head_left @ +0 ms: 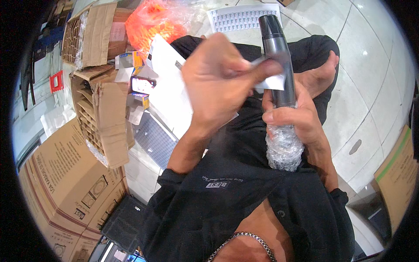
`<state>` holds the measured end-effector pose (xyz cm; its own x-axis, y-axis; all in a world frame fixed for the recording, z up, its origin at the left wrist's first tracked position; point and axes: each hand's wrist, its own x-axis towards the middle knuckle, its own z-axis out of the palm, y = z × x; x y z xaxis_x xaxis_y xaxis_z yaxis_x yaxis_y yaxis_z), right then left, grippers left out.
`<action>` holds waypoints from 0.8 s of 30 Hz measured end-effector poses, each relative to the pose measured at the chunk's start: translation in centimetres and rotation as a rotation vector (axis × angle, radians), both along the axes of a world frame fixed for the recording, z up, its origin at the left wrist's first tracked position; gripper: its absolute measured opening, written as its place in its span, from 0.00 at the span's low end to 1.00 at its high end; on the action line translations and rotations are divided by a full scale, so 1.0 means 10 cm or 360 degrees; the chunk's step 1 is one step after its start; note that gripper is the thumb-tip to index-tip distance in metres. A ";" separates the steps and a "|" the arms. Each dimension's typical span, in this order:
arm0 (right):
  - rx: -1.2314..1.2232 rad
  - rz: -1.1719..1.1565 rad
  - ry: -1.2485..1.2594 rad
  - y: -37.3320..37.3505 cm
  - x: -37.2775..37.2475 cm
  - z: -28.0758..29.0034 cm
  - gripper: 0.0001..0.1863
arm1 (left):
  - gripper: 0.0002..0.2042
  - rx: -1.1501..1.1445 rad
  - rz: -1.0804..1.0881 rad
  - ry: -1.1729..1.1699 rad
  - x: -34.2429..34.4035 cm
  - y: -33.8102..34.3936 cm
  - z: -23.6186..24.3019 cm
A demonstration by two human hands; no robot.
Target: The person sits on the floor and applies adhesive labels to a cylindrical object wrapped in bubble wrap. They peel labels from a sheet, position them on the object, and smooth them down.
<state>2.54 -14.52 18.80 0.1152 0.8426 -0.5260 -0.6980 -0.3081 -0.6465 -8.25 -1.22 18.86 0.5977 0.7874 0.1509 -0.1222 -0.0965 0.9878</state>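
My right hand [299,115] is wrapped round a black microphone [281,56] held over my lap. Its narrower black end points away from me. Crumpled bubble wrap [284,146] covers the end nearest my body and hides its shape. Beside the bare black handle, my left hand [222,83], smeared by motion, pinches a small white piece of paper [275,82] between thumb and fingers. The paper lies against or just in front of the handle; I cannot tell whether it is stuck on.
Printed label sheets lie on the tiled floor, one ahead [244,17] and a bluish one at left [155,139]. A white sheet [168,83], a lit phone [143,85], divided cardboard boxes [102,113], a bag of orange material [155,28] and large cartons [65,183] stand left.
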 end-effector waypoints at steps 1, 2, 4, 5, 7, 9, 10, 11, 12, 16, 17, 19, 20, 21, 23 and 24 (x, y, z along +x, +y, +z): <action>0.0003 -0.0025 -0.0072 0.01 -0.01 0.04 0.25 | 0.21 0.0049 -0.0099 -0.0024 0.02 -0.01 -0.14; 0.0013 -0.0051 -0.0143 0.03 -0.02 0.07 0.25 | 0.21 0.0105 -0.0197 -0.0047 0.05 -0.01 -0.21; -0.0044 -0.0033 -0.0075 0.00 -0.03 0.00 0.27 | 0.21 -0.0016 -0.0169 0.0162 0.04 -0.01 -0.20; -0.0083 -0.0026 -0.0038 -0.02 -0.04 -0.02 0.27 | 0.21 -0.0020 -0.0156 0.0199 0.03 -0.02 -0.23; -0.0072 -0.0034 -0.0006 0.02 -0.04 -0.03 0.28 | 0.21 0.0214 -0.0066 0.0186 0.01 -0.01 -0.25; -0.0107 -0.0052 -0.0019 0.02 0.00 -0.08 0.28 | 0.21 0.0687 0.0072 0.0083 -0.07 0.11 -0.21; -0.0149 -0.0066 -0.0055 -0.02 0.04 -0.14 0.28 | 0.14 0.0514 0.0320 0.0045 -0.22 0.24 -0.06; -0.0192 -0.0084 -0.0098 -0.07 0.07 -0.18 0.28 | 0.13 0.0201 0.0237 -0.0277 -0.30 0.38 0.02; -0.0156 -0.0081 -0.0065 -0.06 0.06 -0.15 0.27 | 0.12 -0.0095 0.0182 -0.0592 -0.39 0.51 0.13; -0.0028 -0.0073 -0.0020 -0.01 -0.03 -0.08 0.27 | 0.19 -0.0112 0.0146 -0.0406 -0.23 0.28 -0.03; -0.0019 -0.0063 -0.0005 -0.02 -0.02 -0.08 0.27 | 0.19 -0.0126 0.0136 -0.0383 -0.18 0.21 -0.05; -0.0040 -0.0032 0.0013 -0.02 -0.01 -0.07 0.29 | 0.20 -0.0187 0.0091 -0.0284 -0.11 0.11 -0.05; -0.0065 -0.0003 0.0016 -0.03 0.00 -0.07 0.30 | 0.20 -0.0228 0.0062 -0.0209 -0.09 0.07 -0.03; -0.0090 0.0026 0.0019 -0.03 0.00 -0.06 0.32 | 0.20 -0.0268 0.0032 -0.0134 -0.06 0.03 -0.02; -0.0033 -0.0023 -0.0032 -0.01 -0.04 -0.01 0.33 | 0.21 -0.0117 -0.0062 -0.0114 0.02 -0.01 -0.16; -0.0002 -0.0048 -0.0056 0.00 -0.06 0.03 0.34 | 0.21 -0.0035 -0.0137 -0.0029 0.04 -0.02 -0.19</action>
